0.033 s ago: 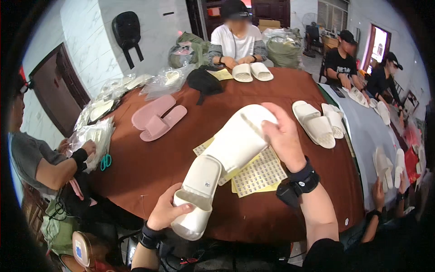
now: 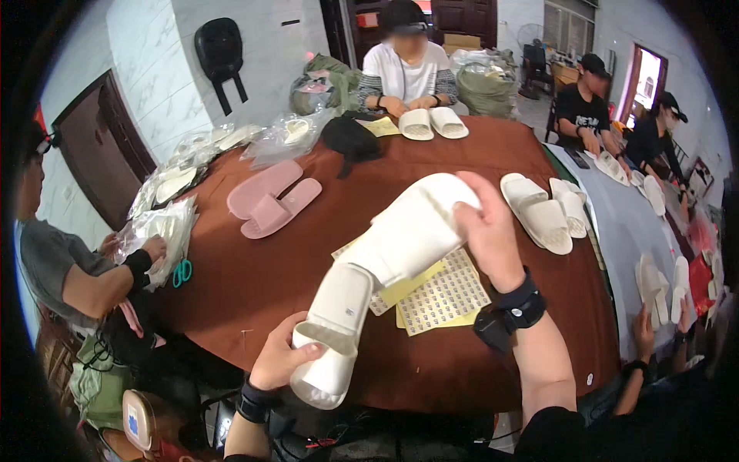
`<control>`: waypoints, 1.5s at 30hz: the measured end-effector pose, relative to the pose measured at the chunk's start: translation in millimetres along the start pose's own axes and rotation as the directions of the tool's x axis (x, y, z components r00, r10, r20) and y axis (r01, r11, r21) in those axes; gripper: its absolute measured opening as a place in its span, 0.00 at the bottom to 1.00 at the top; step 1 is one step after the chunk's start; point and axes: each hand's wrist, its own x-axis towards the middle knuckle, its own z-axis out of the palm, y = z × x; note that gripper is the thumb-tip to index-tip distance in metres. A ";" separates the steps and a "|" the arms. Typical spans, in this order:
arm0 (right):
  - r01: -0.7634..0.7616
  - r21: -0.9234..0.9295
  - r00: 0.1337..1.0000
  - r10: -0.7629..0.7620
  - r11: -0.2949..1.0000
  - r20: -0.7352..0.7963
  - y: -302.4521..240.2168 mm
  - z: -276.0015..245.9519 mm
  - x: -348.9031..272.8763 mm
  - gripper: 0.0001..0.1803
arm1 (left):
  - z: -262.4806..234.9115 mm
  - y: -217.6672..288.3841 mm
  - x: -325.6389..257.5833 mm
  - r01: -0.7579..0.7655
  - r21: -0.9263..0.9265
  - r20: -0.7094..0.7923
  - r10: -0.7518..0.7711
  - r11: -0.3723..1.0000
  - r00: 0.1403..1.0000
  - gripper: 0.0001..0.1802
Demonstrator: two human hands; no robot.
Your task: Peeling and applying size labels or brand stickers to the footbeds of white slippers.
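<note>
My left hand (image 2: 283, 358) is closed on a white slide slipper (image 2: 341, 304), its thumb over the strap at the near end. A small sticker shows on that slipper's insole. Farther out, my right hand (image 2: 489, 227) grips the far end of a second white slipper (image 2: 408, 231), thumb on top. The two slippers meet or overlap end to end above the table, tilted up to the right. Below them lie yellow-backed sheets of small stickers (image 2: 444, 296), partly hidden by the slippers.
The brown-covered table (image 2: 254, 300) holds pink slippers (image 2: 273, 200), a white pair (image 2: 536, 213) on the right, a black cap-like item (image 2: 350, 141) and teal scissors (image 2: 182, 273). Co-workers sit around it, one behind another white pair (image 2: 433, 123). Bagged slippers (image 2: 165, 223) line the left edge.
The slipper in my right hand has turned slightly, so more of its strap edge shows. My left hand keeps its hold, and the whole view has shifted a little.
</note>
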 end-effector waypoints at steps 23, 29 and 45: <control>-0.296 0.309 0.945 0.232 0.904 0.229 19.5 31.2 -21.1 0.28 | 0.3 -34.8 -21.2 -0.103 0.653 -0.349 0.419 0.750 0.838 0.41; -0.315 0.193 0.907 0.236 0.929 0.348 24.6 53.2 -39.1 0.29 | 7.2 -19.1 -3.3 -0.171 0.593 -0.268 0.393 0.787 0.880 0.37; 0.083 -0.234 0.830 0.062 0.969 0.554 19.0 61.1 -55.9 0.25 | 10.9 -3.4 31.5 0.216 -0.626 0.222 -0.094 0.750 0.971 0.26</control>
